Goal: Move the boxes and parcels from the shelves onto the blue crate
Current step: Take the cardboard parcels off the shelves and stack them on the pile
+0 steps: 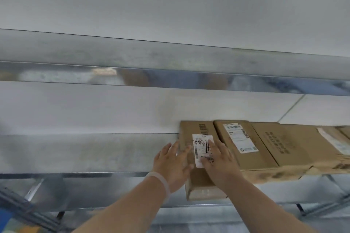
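A long brown cardboard box [196,134] with a white shipping label lies on the metal shelf [85,153], its near end jutting past the shelf's front edge. My left hand [171,164] lies against the box's left side, fingers spread. My right hand [219,162] rests flat on the box's top, partly over the label. To its right lies a second labelled box [244,149]. No blue crate can be made out for sure.
More cardboard boxes [295,147] line the shelf to the right. An upper metal shelf [132,62] runs across above. A white wall stands behind. A blue shape [5,215] shows at the bottom left, below the shelf brackets.
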